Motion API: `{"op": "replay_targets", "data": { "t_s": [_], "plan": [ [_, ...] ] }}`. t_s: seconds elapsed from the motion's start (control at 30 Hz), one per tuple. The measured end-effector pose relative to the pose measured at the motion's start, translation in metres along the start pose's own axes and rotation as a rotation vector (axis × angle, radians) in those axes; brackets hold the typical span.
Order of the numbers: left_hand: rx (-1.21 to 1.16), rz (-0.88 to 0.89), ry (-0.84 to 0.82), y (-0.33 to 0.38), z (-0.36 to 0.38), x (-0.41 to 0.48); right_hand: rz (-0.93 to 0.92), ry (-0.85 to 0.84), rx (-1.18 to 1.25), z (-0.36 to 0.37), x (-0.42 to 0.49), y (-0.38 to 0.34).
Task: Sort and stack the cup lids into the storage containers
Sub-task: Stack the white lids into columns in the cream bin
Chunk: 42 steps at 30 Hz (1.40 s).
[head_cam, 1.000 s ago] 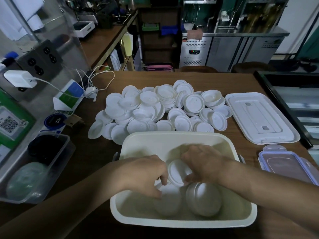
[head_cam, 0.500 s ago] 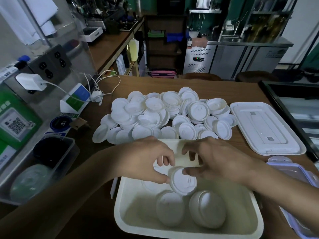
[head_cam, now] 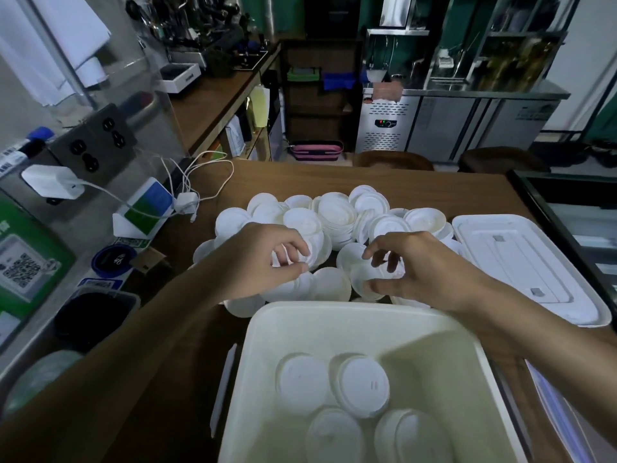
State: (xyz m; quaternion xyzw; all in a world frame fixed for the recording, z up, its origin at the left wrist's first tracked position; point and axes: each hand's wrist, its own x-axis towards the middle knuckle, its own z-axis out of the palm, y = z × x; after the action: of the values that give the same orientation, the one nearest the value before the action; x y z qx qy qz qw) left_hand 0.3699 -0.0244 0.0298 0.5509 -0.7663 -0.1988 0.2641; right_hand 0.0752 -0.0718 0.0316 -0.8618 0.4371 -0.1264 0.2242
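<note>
Both hands hovered over the heap of loose cup lids, which spread beyond and beneath the fingertips on the wooden table. The left hand had its fingers curled down, with the thumb closing from the near side, pinching the edge of a white cup lid at the near fringe of the heap. The right hand arched over another cup lid, thumb laid along its near rim and index fingertip on the far rim, so that the lid was clasped between them; its remaining fingers hung bent above the lid. The two hands were apart, with a few lids lying in the gap between them.

Just nearer than both thumbs stood the white storage container, open, holding four short stacks of sorted lids on its floor, well below the hands. Out past the right hand's little finger lay the flat white container cover. Beyond the left knuckles, a white charger and its cable rested on the table.
</note>
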Motion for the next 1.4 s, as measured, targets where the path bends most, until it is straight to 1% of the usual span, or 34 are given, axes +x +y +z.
{"op": "replay_targets", "data": {
  "t_s": [0.13, 0.17, 0.23, 0.37, 0.5, 0.57, 0.63, 0.73, 0.8, 0.87, 0.97, 1.07, 1.13, 1.23, 1.4],
  "plan": [
    [0.173, -0.196, 0.167, -0.031, 0.020, 0.013, 0.068, -0.060, -0.079, 0.019, 0.024, 0.030],
    [0.190, -0.242, 0.170, -0.037, 0.024, 0.016, 0.088, -0.078, -0.087, 0.024, 0.027, 0.036],
    [0.216, -0.309, 0.124, -0.048, 0.032, 0.021, 0.112, -0.106, -0.095, 0.034, 0.033, 0.047],
    [0.265, -0.363, 0.010, -0.065, 0.045, 0.029, 0.134, -0.144, -0.170, 0.051, 0.041, 0.062],
    [0.290, -0.408, 0.069, -0.069, 0.052, 0.033, 0.136, -0.176, -0.282, 0.060, 0.043, 0.066],
    [0.280, -0.420, 0.058, -0.071, 0.054, 0.036, 0.130, -0.177, -0.300, 0.059, 0.043, 0.066],
    [0.295, -0.414, 0.044, -0.071, 0.057, 0.039, 0.149, -0.156, -0.265, 0.057, 0.044, 0.066],
    [0.405, -0.378, 0.068, -0.064, 0.058, 0.043, 0.189, -0.102, -0.124, 0.049, 0.041, 0.062],
    [0.388, -0.363, 0.049, -0.061, 0.056, 0.041, 0.199, -0.077, -0.042, 0.042, 0.039, 0.057],
    [0.316, -0.349, 0.023, -0.058, 0.050, 0.036, 0.190, -0.045, 0.002, 0.034, 0.035, 0.051],
    [0.299, -0.317, 0.092, -0.041, 0.035, 0.027, 0.142, 0.023, 0.017, 0.020, 0.024, 0.038],
    [0.209, -0.324, 0.134, -0.024, 0.022, 0.012, 0.065, 0.097, 0.063, 0.006, 0.009, 0.018],
    [0.140, -0.278, 0.140, -0.019, 0.013, 0.000, 0.053, 0.142, 0.095, -0.001, -0.003, 0.001],
    [0.020, -0.186, 0.082, -0.006, -0.002, -0.012, 0.069, 0.188, 0.152, -0.003, -0.022, -0.028],
    [-0.198, -0.012, -0.013, 0.021, -0.012, -0.027, 0.095, 0.208, 0.148, -0.004, -0.059, -0.057]
  ]
}}
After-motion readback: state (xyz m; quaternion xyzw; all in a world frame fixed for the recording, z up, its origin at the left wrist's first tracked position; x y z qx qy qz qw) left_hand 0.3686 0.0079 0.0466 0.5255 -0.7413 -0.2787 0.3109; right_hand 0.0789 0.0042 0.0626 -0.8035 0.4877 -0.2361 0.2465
